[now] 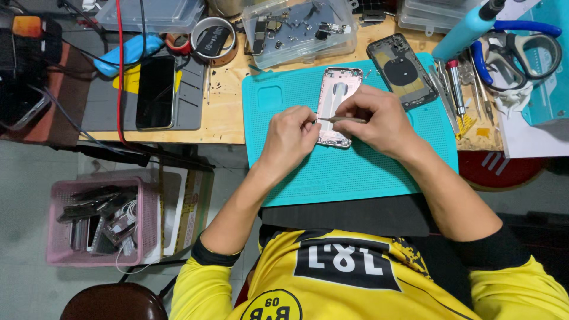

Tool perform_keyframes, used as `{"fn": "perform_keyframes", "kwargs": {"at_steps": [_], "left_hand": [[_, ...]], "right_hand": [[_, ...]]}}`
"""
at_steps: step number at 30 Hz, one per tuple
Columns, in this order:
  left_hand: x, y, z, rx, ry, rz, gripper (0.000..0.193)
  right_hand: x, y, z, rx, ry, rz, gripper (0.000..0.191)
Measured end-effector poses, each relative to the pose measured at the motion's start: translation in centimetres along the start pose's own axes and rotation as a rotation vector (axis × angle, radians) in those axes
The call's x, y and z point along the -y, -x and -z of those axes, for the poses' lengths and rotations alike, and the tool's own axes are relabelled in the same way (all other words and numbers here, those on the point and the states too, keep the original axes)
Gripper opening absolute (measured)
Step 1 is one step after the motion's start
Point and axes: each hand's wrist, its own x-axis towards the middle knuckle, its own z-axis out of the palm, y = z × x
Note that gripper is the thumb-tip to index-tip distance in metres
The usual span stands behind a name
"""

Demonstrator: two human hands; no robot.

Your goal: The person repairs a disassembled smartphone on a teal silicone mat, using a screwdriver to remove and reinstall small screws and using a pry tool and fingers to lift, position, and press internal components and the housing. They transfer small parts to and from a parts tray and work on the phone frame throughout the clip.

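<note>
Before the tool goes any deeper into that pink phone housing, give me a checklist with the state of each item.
1. Pink phone housing lies flat on the teal mat: ok.
2. Left hand steadies the housing's lower edge: ok.
3. Right hand pinches the thin tool, tip pointing toward the left hand's fingers: ok.
4. Tool tip seated on the right spot: cannot tell, fingers hide it.
5. Dark phone housing lies apart from the hands: ok.
6. Screwdrivers beside the mat, within reach: ok.
</note>
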Motion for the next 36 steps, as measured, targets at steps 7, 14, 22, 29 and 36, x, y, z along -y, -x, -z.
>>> {"fn": "perform_keyframes", "kwargs": {"at_steps": [7,14,22,29,36], "left_hand": [[0.1,0.1,-0.1,-0.009,-0.009,0.002,0.011],[0.2,0.3,-1.1,-0.076,-0.081,-0.026,0.011],[0.4,0.3,-1.4,-0.088,-0.088,0.001,0.011],[0.3,0.2,-1.1,-0.078,-0.078,-0.001,0.012],[0.5,0.3,-1.2,-0.081,-0.064,-0.008,0.011]], "right_hand": [[0.0,0.0,-0.1,-0.036,0.041,0.017,0.016],[0.4,0.0,0.2,-0.006,0.127,0.15,0.012],[0.3,-0.2,0.4,0.053,-0.03,0.085,0.013],[0.7,-0.5,0.3,0.082,-0.017,-0.092,0.012],[0.5,-0.2,0.1,0.07,-0.21,-0.136,0.018]]}}
